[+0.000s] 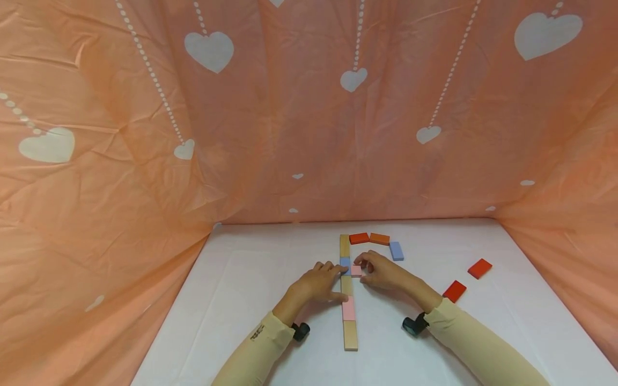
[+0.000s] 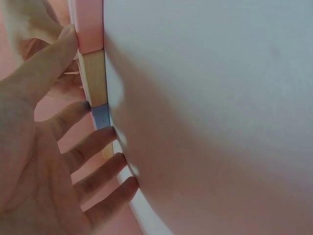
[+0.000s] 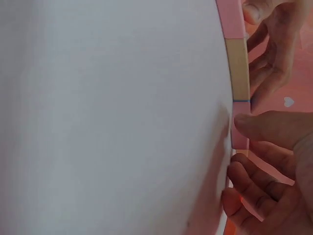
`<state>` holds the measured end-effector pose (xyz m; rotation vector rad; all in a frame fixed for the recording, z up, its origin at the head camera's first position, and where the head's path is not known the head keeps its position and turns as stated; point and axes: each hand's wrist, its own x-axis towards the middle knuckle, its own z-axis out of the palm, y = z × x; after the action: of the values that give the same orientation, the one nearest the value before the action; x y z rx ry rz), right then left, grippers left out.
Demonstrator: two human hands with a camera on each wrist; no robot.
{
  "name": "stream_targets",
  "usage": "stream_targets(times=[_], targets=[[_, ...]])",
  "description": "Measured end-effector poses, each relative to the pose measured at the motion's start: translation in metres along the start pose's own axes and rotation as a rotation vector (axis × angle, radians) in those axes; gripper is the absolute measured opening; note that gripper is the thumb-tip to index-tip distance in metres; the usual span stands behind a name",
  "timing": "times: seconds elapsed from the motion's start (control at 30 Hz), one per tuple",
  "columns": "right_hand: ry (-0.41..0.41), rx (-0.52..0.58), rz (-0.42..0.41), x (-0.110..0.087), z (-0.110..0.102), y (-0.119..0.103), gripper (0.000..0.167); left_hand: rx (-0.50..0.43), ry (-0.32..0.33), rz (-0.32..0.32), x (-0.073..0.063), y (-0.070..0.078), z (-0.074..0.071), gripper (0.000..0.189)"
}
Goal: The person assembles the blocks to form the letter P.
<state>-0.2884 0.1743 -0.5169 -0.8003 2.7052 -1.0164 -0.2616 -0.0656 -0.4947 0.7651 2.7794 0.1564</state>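
A straight column of flat blocks lies on the white table in the head view. From far to near it runs plain wood [image 1: 344, 245], blue [image 1: 345, 261], wood [image 1: 347, 286], pink [image 1: 348, 310], then wood [image 1: 350, 336]. My left hand [image 1: 315, 282] steadies its left side, index finger at the blue block and thumb at the lower pink one, fingers fairly straight. On the column's other side, my right hand [image 1: 383, 272] pinches a small pink block [image 1: 356, 271] set against the blue block. The right wrist view shows the right thumb [image 3: 252, 126] pressed on that pink block.
Beyond the right hand, a red block [image 1: 359, 238], an orange block [image 1: 379, 239] and a blue block [image 1: 396, 251] curve from the column's far end. Two red blocks lie apart, one farther right [image 1: 480, 268], another by the right sleeve [image 1: 455, 290]. Pink curtains [image 1: 309, 134] surround the table.
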Motion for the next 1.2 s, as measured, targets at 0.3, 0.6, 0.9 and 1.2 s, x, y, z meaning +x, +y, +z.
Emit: stream_targets(times=[0.3,0.6,0.9,1.2], targets=[[0.018,0.004,0.023,-0.020,-0.014,0.002,0.041,-0.002,-0.015,-0.010,0.001,-0.001,0.001,0.085],[0.065,0.018,-0.045,-0.048,-0.031,0.004,0.040,-0.031,-0.015,-0.005,0.000,-0.001,0.001,0.085],[0.086,-0.027,-0.035,-0.074,-0.046,0.017,0.041,-0.022,-0.009,-0.001,-0.002,-0.001,0.001,0.085],[0.076,-0.054,0.018,-0.103,-0.064,0.029,0.042,-0.024,-0.010,0.002,-0.002,0.000,0.000,0.086]])
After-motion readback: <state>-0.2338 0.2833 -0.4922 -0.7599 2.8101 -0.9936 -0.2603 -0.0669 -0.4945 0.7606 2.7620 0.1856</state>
